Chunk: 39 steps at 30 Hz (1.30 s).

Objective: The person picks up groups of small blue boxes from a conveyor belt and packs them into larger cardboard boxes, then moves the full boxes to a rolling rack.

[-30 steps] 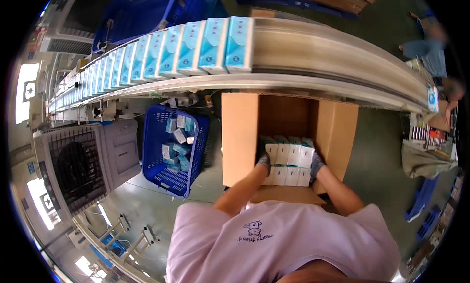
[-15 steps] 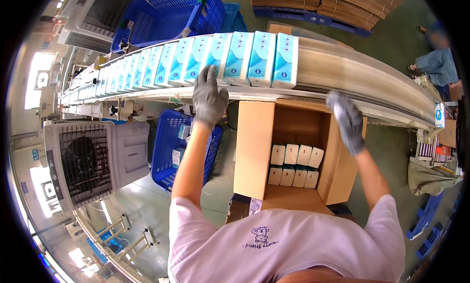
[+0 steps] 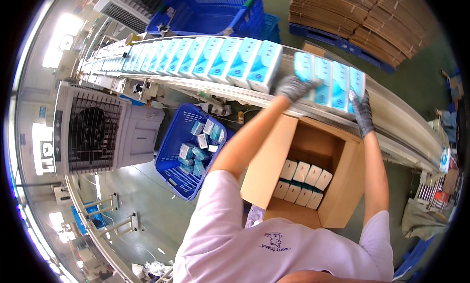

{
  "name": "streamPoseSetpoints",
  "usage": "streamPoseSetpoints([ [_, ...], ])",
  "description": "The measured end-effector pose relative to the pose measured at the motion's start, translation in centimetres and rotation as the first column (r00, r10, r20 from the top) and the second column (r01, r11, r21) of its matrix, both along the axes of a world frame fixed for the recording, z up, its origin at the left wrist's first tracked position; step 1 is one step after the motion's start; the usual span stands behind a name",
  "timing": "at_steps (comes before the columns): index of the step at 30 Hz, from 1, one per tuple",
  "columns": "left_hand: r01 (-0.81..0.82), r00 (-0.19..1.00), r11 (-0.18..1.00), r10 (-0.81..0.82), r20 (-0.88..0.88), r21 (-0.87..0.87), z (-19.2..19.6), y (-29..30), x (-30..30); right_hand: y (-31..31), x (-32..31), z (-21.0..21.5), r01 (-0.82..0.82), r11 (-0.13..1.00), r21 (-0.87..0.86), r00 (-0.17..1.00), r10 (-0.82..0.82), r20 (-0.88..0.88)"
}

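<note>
So you had both hands up at the belt (image 3: 396, 99), in grey gloves, held apart from each other with four blue-and-white packs (image 3: 323, 82) clamped between them. Your left hand (image 3: 296, 88) was on the left end of that group, its fingers reaching over the lower front of the first packs, a bit blurry. Your right hand (image 3: 363, 112) had the other end, thumb on the front of the last pack and the rest of the hand by its outer side. The four stood side by side, close to upright, over the belt's near half; couldn't tell if their bottoms were touching it. To their left, past a small gap, you had a long row (image 3: 215, 62) of the same kind running off along the belt. Right below your hands, on your side of the belt, was the open box (image 3: 345, 190), flaps out, with eight end-up packs (image 3: 302, 172) inside in two lines of four, all toward the side nearest you. Off to your left sat a blue basket (image 3: 165, 166) with loose packs (image 3: 198, 154) jumbled in it, then a fan unit (image 3: 139, 131). Beyond the belt, flat cardboard (image 3: 362, 18) was stacked on a blue pallet (image 3: 342, 44).
</note>
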State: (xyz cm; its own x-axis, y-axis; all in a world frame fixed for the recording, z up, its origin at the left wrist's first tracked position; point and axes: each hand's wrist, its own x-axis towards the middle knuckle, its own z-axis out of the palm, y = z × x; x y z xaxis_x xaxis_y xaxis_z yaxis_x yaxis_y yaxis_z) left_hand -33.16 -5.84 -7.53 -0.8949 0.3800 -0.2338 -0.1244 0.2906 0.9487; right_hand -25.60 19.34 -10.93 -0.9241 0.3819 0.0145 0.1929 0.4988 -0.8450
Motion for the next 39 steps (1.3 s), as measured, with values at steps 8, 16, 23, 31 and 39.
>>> streamPoseSetpoints([
  [8, -0.226, 0.96, 0.91, 0.268, -0.078, 0.348, 8.5, -8.0, -0.8, -8.3, 0.7, 10.3, -0.149, 0.966, -0.212, 0.969, 0.1, -0.224],
  [16, -0.458, 0.886, 0.887, 0.461, 0.049, -0.06, 8.4, -20.4, -3.3, -19.5, -5.0, 5.2, -0.164, 0.981, -0.105, 0.962, 0.136, -0.235],
  [23, -0.196, 0.962, 0.922, 0.115, 0.249, 0.333, 7.8, -15.8, -3.6, -15.6, -4.1, 4.4, -0.188, 0.504, -0.843, 0.981, 0.135, -0.138],
  [31, -0.307, 0.879, 0.764, 0.001, 0.476, 0.567, 1.5, -4.5, -2.7, -3.8, -2.0, 2.4, -0.068, 0.235, -0.97, 0.996, -0.034, -0.078],
  [39, -0.229, 0.889, 0.429, -0.273, 0.367, 0.874, 5.4, -0.2, 2.0, -1.7, 3.7, 6.6, -0.043, 0.567, -0.823, 0.884, -0.362, -0.295],
])
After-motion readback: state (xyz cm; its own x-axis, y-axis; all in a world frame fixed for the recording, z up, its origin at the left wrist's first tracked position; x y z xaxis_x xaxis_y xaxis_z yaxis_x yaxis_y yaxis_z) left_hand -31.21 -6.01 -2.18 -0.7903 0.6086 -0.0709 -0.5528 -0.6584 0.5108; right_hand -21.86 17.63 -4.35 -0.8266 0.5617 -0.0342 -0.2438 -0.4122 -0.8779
